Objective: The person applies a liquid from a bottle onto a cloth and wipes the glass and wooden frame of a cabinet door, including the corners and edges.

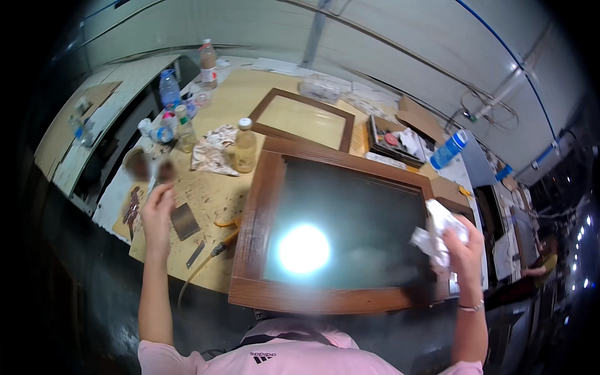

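Note:
My right hand (465, 247) is closed around a crumpled white wipe (442, 225), held at the right side of a brown wooden-framed glass door (253, 231). The door lies in front of me, and a bright light reflects in its dark glass. My left hand (158, 206) is over the left part of the table, fingers pinched together. A thin, pale object (152, 183) shows at its fingertips, beside a blurred brown shape; its kind cannot be made out. Below that hand lies a flat brown square piece (185, 222).
A stained cloth (214, 152) and a bottle of yellowish liquid (244, 150) stand beyond the door, near another brown frame (303, 103). Several bottles crowd the far left. An orange-handled air gun (228, 240) with a hose lies left of the door. A blue bottle (448, 150) stands right.

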`<state>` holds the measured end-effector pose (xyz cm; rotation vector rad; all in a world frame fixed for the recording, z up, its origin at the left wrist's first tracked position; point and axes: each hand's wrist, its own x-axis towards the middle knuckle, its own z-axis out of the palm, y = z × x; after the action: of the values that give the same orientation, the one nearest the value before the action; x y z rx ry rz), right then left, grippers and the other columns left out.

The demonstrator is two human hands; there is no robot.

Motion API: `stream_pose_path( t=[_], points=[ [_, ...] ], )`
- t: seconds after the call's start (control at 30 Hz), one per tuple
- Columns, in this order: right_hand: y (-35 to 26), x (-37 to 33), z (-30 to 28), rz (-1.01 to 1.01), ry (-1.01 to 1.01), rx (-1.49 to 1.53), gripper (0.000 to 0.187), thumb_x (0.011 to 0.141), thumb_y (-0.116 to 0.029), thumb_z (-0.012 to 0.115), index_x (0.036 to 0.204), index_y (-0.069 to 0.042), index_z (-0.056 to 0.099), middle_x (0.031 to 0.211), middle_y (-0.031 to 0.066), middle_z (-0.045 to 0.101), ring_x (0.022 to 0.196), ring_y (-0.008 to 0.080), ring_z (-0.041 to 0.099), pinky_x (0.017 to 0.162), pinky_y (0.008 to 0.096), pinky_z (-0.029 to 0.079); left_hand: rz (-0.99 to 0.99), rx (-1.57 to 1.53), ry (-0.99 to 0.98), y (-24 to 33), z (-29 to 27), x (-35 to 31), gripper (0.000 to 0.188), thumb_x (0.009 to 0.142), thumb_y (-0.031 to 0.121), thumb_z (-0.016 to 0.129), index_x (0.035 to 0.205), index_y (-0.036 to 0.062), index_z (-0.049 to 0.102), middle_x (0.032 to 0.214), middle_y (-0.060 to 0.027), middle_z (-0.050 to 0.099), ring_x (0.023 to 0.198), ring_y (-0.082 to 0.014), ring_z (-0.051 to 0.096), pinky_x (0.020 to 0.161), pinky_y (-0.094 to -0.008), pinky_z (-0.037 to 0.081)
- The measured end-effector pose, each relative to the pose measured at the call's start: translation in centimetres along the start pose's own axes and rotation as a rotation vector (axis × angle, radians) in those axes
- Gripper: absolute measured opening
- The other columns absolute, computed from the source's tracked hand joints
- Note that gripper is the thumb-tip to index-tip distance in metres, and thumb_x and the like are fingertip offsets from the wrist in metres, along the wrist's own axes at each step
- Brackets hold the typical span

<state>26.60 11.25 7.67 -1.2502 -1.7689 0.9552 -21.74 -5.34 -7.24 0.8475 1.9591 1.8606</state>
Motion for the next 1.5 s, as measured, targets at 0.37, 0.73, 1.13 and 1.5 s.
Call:
stream_pose_path(
  t=[0.37, 0.73, 1.13, 1.5],
  points=[
    [5.2, -0.1, -1.2, -0.238, -0.014, -0.764, 0.080, 0.083, -0.035, 0.075, 0.141, 0.009, 0.040, 0.144, 0.0305, 0.042, 0.135, 0.0430, 0.043, 0.112, 0.0447, 0.038, 0.085, -0.152, -0.866, 14.0, 18.2, -0.9, 0.041, 0.086, -0.005, 0.060, 0.127, -0.0022, 0.059, 0.116, -0.0112, 0.067, 0.103, -0.0193, 0.068, 0.091, -0.0316, 0.057],
    [11.7, -0.7, -5.9, 0.100, -0.077, -0.582, 0.057, 0.080, -0.032, 0.075, 0.110, 0.013, 0.058, 0.088, 0.0342, 0.066, 0.088, 0.0466, 0.066, 0.079, 0.0480, 0.052, 0.584, -0.023, -1.916, 14.1, 27.5, -15.3, 0.041, 0.081, 0.019, 0.080, 0.116, 0.0058, 0.065, 0.108, -0.0139, 0.065, 0.107, -0.0318, 0.060, 0.096, -0.0398, 0.047],
    [13.8, -2.2, -6.3, 0.180, 0.026, -0.373, 0.057, 0.080, -0.033, 0.075, 0.116, 0.006, 0.055, 0.108, 0.0280, 0.065, 0.101, 0.0396, 0.065, 0.088, 0.0451, 0.049, 1.044, 0.500, -1.027, 10.3, 33.1, -7.3, 0.054, 0.075, 0.024, 0.077, 0.117, 0.0005, 0.055, 0.130, -0.0177, 0.056, 0.122, -0.0383, 0.050, 0.106, -0.0462, 0.039],
    [25.3, 2.2, -10.9, 0.317, -0.038, 0.328, 0.024, 0.092, -0.024, 0.066, 0.087, 0.000, 0.066, 0.076, 0.0055, 0.068, 0.069, 0.0079, 0.063, 0.064, 0.0233, 0.051, 1.076, 0.538, -0.926, 10.9, 33.5, -8.1, 0.045, 0.071, 0.017, 0.075, 0.111, 0.0049, 0.058, 0.124, -0.0165, 0.059, 0.113, -0.0373, 0.054, 0.100, -0.0473, 0.039]
  ],
)
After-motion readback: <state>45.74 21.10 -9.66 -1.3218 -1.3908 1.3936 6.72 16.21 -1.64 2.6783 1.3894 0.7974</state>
